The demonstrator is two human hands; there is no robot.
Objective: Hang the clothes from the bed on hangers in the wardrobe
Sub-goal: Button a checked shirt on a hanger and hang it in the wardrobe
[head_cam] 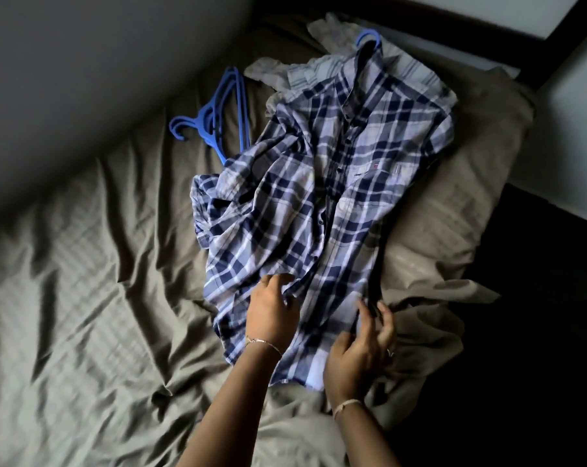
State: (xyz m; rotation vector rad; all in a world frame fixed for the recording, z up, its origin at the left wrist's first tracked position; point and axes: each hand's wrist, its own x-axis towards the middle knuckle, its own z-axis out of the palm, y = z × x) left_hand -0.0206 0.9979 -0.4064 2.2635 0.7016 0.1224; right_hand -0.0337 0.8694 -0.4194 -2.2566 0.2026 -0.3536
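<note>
Nearest me are my two hands at the bottom hem of the plaid shirt (319, 197). My left hand (271, 315) lies on the cloth with its fingers loose and slightly bent, pressing rather than gripping. My right hand (356, 355) has its fingers curled round the hem's right edge and holds it. The shirt stretches away from both hands, front up and buttoned, and beyond my fingertips at its far end the hook of a blue hanger (368, 38) pokes out of the collar, so I judge the hanger is already inside. What counts now, I think, is squaring the shirt: draw the hem towards me evenly with both hands, flatten the bunched sleeve ahead of my left hand, then lift by the hook and not the cloth, so the shoulders do not slip off. A pale striped garment (410, 70) lies under the collar, past my right hand. The spare blue hangers (218, 123) lie well beyond my left hand on the rumpled grey sheet (83, 298).
</note>
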